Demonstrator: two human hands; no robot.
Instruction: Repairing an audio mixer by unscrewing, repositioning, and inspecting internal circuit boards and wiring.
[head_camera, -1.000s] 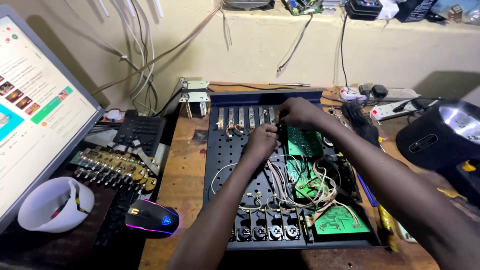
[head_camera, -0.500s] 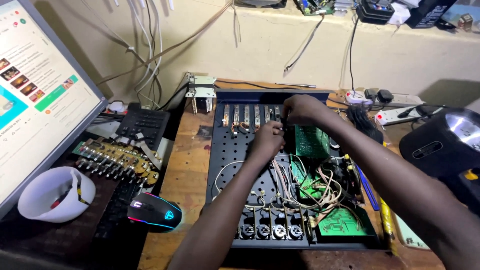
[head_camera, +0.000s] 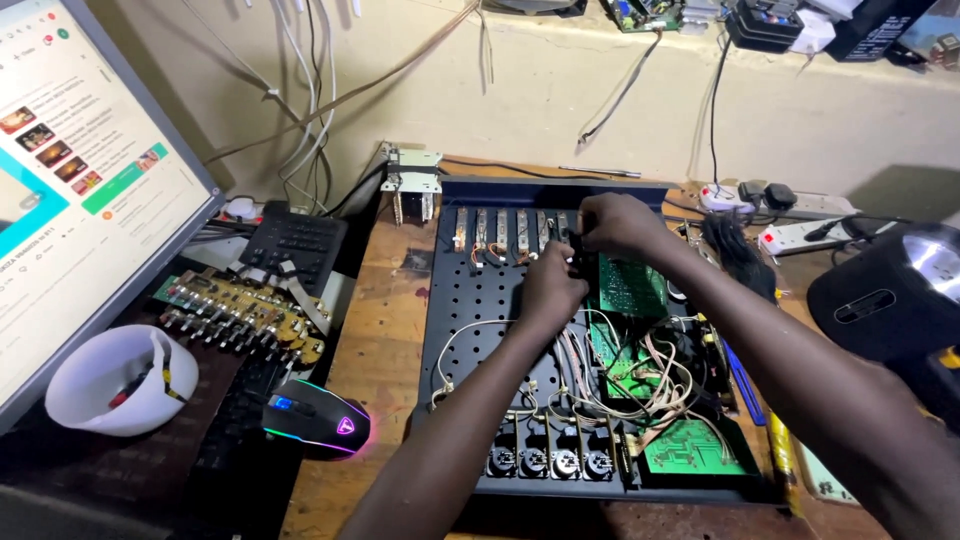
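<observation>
An opened dark blue perforated metal chassis (head_camera: 470, 330) lies on the wooden bench, holding green circuit boards (head_camera: 630, 288), tangled pale wires (head_camera: 640, 375) and a row of round sockets (head_camera: 550, 462) at its near edge. Several slider components (head_camera: 500, 232) line its far edge. My left hand (head_camera: 552, 285) and my right hand (head_camera: 618, 222) meet over the far middle of the chassis, fingers pinched on a small dark part (head_camera: 577, 250) beside the sliders. What the fingers hold is mostly hidden.
A lit monitor (head_camera: 70, 190) stands at left, with a white bowl (head_camera: 115, 380), a glowing mouse (head_camera: 315, 418), a board with knobs (head_camera: 240, 312) and a black keypad (head_camera: 295, 240) near it. Power strips (head_camera: 790, 215) and a black lamp (head_camera: 900, 290) sit at right. Cables hang on the wall.
The view has shifted slightly. Both hands stay at the far middle of the chassis, with my left hand drawn a little closer to my right.
</observation>
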